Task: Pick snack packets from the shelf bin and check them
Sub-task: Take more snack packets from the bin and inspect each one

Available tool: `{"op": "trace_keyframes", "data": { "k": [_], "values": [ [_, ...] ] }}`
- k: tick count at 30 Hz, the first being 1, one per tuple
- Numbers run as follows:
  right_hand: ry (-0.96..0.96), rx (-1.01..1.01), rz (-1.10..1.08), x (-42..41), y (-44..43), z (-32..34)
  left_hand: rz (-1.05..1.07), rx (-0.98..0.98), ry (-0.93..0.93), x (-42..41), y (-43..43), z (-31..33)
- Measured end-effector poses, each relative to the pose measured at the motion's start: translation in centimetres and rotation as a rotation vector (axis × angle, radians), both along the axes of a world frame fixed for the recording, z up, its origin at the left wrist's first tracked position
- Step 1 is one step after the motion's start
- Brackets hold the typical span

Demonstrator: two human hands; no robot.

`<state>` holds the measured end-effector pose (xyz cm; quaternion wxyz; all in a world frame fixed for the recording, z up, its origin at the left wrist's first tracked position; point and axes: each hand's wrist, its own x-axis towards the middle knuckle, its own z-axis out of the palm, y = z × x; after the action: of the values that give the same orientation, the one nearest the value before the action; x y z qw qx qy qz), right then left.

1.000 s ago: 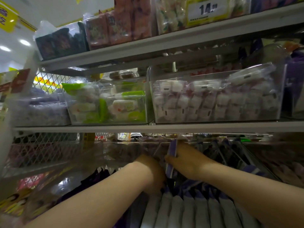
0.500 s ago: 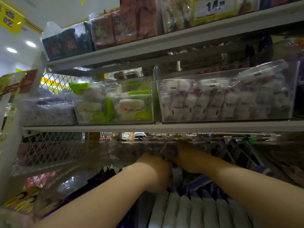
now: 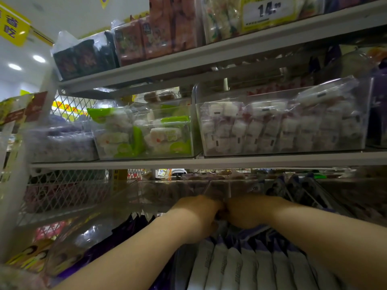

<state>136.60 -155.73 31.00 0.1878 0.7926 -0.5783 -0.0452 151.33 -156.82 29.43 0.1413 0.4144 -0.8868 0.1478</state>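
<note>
snack packets (image 3: 240, 266): white and purple, standing on edge in a tight row at lower centre of the frame, inside the shelf bin.
shelf bin (image 3: 167, 193): clear walls, with a clear rim across mid frame just beyond the hands.
left hand (image 3: 196, 216): down among the packets, knuckles touching the right hand; fingers hidden, so cannot tell the grip.
right hand (image 3: 249, 210): likewise, fingers out of sight.
room: narrow gap between the bin rim and the shelf edge (image 3: 188, 163) above; packets crowd both wrists.
</note>
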Motion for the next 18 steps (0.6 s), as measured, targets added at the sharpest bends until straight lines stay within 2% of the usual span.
{"op": "trace_keyframes", "data": {
  "k": [3, 9, 15, 18],
  "values": [
    [-0.043, 0.063, -0.016, -0.8, 1.6, 1.2, 0.038, 0.045, -0.096, -0.1, 0.1, 0.0],
    [-0.035, -0.020, -0.058, -3.3, 5.0, 0.5, 0.046, 0.046, -0.177, -0.1, 0.0, 0.1],
    [-0.014, -0.107, -0.086, -2.4, 4.8, 0.1, 0.078, 0.046, -0.175, -0.3, 0.2, -0.2],
    [-0.023, -0.125, -0.113, -1.9, 5.7, 0.5, 0.064, 0.038, -0.060, -0.3, 0.4, -0.2]
  ]
}}
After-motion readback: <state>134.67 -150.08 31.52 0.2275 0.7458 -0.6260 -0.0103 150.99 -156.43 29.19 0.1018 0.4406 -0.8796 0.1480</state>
